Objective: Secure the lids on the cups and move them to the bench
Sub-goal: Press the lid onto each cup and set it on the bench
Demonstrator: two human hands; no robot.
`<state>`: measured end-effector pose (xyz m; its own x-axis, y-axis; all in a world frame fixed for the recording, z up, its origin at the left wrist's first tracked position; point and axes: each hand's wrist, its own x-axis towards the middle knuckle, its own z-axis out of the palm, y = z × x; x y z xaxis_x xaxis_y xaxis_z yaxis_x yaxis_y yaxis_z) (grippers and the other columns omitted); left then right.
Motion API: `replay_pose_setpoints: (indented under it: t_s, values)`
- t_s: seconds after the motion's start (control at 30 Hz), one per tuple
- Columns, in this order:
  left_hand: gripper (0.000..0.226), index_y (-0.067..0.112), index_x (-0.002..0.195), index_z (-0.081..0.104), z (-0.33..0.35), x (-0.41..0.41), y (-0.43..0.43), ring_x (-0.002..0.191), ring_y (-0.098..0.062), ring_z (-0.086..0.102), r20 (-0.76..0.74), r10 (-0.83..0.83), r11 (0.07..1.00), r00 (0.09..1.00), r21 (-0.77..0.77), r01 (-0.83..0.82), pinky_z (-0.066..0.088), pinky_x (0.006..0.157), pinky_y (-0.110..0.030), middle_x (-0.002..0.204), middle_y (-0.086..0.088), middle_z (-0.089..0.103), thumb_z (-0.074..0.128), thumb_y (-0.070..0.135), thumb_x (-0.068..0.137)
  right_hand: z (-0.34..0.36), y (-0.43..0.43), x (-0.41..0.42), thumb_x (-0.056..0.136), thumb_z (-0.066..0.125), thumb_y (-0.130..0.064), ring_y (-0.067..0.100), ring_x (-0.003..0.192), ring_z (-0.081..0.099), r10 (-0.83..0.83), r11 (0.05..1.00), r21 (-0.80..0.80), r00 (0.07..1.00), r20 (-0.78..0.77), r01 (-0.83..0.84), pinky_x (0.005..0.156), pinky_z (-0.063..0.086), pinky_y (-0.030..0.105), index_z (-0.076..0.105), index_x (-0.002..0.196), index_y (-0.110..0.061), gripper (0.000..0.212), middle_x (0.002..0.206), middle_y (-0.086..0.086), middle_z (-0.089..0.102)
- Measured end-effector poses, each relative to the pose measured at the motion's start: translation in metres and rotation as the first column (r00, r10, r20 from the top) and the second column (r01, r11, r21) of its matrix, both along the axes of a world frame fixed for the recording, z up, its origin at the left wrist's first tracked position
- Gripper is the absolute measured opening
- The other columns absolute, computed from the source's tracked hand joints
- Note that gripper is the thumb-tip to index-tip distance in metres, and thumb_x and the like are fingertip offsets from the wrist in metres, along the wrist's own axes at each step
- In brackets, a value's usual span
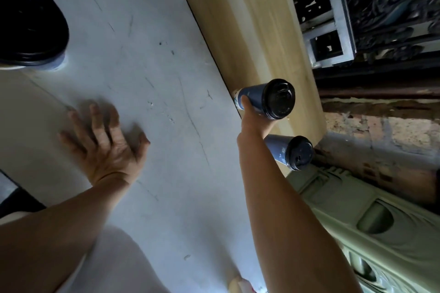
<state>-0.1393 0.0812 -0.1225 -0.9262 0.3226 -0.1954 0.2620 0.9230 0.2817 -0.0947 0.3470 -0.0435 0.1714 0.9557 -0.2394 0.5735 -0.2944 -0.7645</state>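
Observation:
My right hand (250, 112) grips a dark blue paper cup (256, 100) with a black lid (278, 98), holding it over the pale wooden bench (250, 19). A second blue cup (278, 150) with a black lid (301, 153) stands on the bench near its end, just right of my forearm. My left hand (104, 140) lies flat, fingers spread, on the grey-white table (142, 43). At the far left a large black lid (26, 24) caps another cup very near the camera.
The table edge runs diagonally against the bench. Beyond the bench are dark metal frames (333, 31) and a brick wall (381, 131). A pale green plastic crate (381, 233) sits at the lower right, below the bench end.

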Motion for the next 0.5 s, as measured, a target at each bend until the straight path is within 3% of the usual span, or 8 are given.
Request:
replay_pose_setpoints:
  t_s: [0.1,0.2,0.27,0.33,0.43,0.5]
  values:
    - [0.078,0.014,0.152,0.03,0.0,0.0,0.0,0.15,-0.051,0.008,0.002,0.009,1.0,1.0,0.009,-0.009,-0.002,0.118,-0.065,0.162,-0.02,0.023,0.035,0.063,0.092,-0.005,0.0,0.0,0.062,0.089,-0.027,0.019,0.112,0.064,-0.072,0.972,-0.227,0.995,-0.067,0.055,0.103,0.052,0.042,0.051,0.131,-0.025,0.079,0.123,-0.002,0.065]
    - [0.078,0.014,0.153,0.03,0.0,0.0,0.0,0.15,-0.051,0.008,0.013,0.008,1.0,1.0,0.01,-0.008,0.0,0.117,-0.067,0.163,-0.019,0.023,0.034,0.063,0.092,-0.001,-0.01,0.008,0.073,0.082,-0.02,0.019,0.097,0.064,-0.013,0.944,-0.33,0.999,0.031,0.022,0.091,0.055,0.036,0.05,0.123,-0.02,0.059,0.109,-0.001,0.063]
    - [0.079,0.014,0.153,0.028,0.0,0.0,-0.001,0.15,-0.052,0.007,0.03,0.004,0.999,1.0,0.034,-0.005,0.001,0.117,-0.068,0.162,-0.019,0.022,0.037,0.062,0.091,0.006,-0.031,0.017,0.081,0.071,-0.013,0.028,0.105,0.06,0.095,0.971,-0.237,0.972,0.216,-0.042,0.092,0.051,0.041,0.048,0.124,-0.015,0.048,0.117,0.007,0.06]
    - [0.079,0.014,0.154,0.027,0.0,-0.001,-0.002,0.15,-0.053,0.008,0.049,-0.003,0.998,0.999,0.058,0.0,0.002,0.117,-0.069,0.162,-0.02,0.022,0.041,0.059,0.09,0.009,-0.067,0.031,0.083,0.065,-0.011,0.034,0.121,0.051,0.324,0.942,-0.22,0.848,0.419,-0.252,0.101,0.044,0.043,0.047,0.133,-0.011,0.053,0.133,0.014,0.052]
    - [0.077,0.013,0.152,0.029,0.001,-0.001,-0.003,0.149,-0.052,0.009,0.061,-0.008,0.998,0.998,0.069,0.004,0.003,0.117,-0.069,0.162,-0.02,0.024,0.047,0.054,0.09,0.002,-0.137,0.057,0.086,0.063,-0.015,0.035,0.127,0.043,0.584,0.812,-0.368,0.657,0.477,-0.454,0.102,0.037,0.037,0.049,0.139,-0.019,0.056,0.146,0.011,0.041]
    - [0.076,0.013,0.152,0.03,0.003,-0.001,-0.005,0.15,-0.052,0.008,0.073,-0.024,0.996,0.997,0.082,0.018,0.001,0.117,-0.068,0.163,-0.02,0.023,0.048,0.053,0.09,-0.004,-0.188,0.072,0.087,0.063,-0.018,0.034,0.135,0.033,0.682,0.731,-0.438,0.538,0.495,-0.523,0.104,0.04,0.04,0.042,0.145,-0.024,0.062,0.158,0.008,0.024]
